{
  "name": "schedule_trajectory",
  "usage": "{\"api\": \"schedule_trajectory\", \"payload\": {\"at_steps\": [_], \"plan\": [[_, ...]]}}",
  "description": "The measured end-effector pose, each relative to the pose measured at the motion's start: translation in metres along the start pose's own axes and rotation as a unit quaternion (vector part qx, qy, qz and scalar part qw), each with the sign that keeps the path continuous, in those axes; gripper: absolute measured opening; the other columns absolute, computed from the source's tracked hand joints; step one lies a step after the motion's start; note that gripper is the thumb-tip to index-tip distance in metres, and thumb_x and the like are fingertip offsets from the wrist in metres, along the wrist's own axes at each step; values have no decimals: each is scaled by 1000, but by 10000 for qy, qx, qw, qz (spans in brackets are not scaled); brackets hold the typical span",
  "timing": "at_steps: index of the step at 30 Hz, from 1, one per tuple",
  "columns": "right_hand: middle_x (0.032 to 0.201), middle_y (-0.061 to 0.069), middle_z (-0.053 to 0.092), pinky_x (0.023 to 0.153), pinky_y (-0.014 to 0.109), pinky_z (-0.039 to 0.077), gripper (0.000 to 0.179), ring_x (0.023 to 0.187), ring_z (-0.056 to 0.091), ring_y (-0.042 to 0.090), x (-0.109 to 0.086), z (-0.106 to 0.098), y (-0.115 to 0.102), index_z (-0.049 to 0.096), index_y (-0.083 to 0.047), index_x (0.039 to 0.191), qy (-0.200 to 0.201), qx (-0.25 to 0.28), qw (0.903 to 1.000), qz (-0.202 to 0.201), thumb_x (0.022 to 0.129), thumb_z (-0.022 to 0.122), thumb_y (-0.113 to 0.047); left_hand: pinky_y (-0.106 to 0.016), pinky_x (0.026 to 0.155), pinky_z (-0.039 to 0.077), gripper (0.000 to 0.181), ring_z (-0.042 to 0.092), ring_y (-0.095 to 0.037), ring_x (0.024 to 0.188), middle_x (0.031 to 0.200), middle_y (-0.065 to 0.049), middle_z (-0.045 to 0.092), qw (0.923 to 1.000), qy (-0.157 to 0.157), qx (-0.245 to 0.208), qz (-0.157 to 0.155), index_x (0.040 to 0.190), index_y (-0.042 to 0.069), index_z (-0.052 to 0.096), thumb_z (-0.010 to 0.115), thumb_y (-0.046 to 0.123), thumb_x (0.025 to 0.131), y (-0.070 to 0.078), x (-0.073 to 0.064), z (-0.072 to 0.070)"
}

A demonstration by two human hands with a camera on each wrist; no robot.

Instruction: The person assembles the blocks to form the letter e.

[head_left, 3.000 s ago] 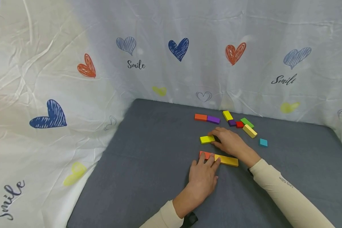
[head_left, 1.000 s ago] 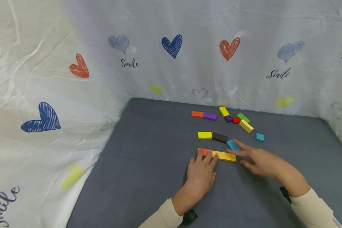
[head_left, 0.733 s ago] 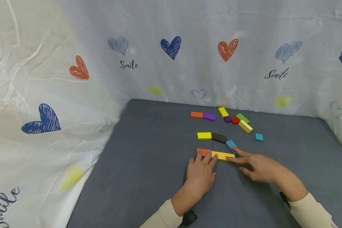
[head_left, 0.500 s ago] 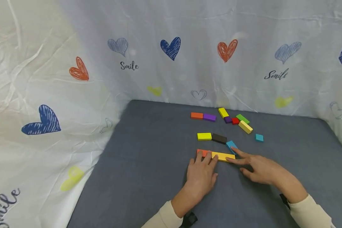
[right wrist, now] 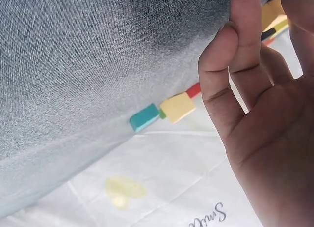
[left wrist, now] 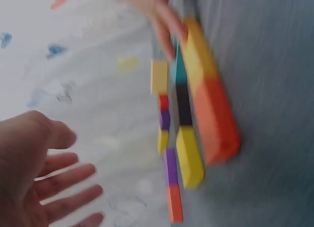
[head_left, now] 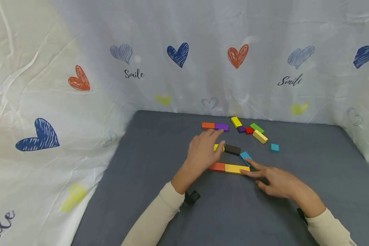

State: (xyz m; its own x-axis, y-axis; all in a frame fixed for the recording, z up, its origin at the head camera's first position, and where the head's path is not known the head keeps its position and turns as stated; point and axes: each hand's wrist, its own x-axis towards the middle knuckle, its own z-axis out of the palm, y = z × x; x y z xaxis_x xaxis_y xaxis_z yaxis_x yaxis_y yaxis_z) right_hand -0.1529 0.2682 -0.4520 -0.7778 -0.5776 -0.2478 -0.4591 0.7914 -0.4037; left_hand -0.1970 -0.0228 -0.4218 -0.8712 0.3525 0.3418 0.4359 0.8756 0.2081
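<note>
Head view looks down; wrist views, close, share the coloured blocks (head_left: 230, 168).

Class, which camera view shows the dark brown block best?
The head view: the dark brown block lies sharp and whole between a yellow block and a blue block. The left wrist view shows it blurred, edge-on. The right wrist view shows only a dark sliver.

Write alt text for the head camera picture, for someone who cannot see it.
Two hands work with coloured wooden blocks on a grey table. The left hand, fingers straight, hovers over a yellow block; the right hand touches the end of a long yellow block joined to an orange one. More blocks lie beyond, before a heart-printed sheet.
</note>
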Motion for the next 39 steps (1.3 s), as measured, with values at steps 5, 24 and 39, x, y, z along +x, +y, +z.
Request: {"api": "schedule_trajectory", "payload": {"at_steps": [5,24,39], "plan": [[175,3,24,51,25,34,60,49,33,5,-3,2,2,54,-43,154,-35,82,10000,40,102,66,-14,-29,55,51,40,63,-15,71,140,-2,68,9994,-66,-345,52,146,23,65,60,34,107,-30,40,5],[175,1,25,52,25,31,60,51,30,5,-5,-1,1,54,-42,154,31,70,9999,66,103,65,-14,-45,111,49,56,58,-22,137,156,2,55,9797,-1893,502,419,160,35,48,64,37,107,-48,119,60],[173,3,30,54,26,34,60,52,31,5,-3,1,4,56,-41,153,99,192,9997,112,102,65,-12,-40,122,35,44,59,-18,132,140,5,67,9784,-1625,971,832,149,36,62,66,28,107,-48,126,84]]}}
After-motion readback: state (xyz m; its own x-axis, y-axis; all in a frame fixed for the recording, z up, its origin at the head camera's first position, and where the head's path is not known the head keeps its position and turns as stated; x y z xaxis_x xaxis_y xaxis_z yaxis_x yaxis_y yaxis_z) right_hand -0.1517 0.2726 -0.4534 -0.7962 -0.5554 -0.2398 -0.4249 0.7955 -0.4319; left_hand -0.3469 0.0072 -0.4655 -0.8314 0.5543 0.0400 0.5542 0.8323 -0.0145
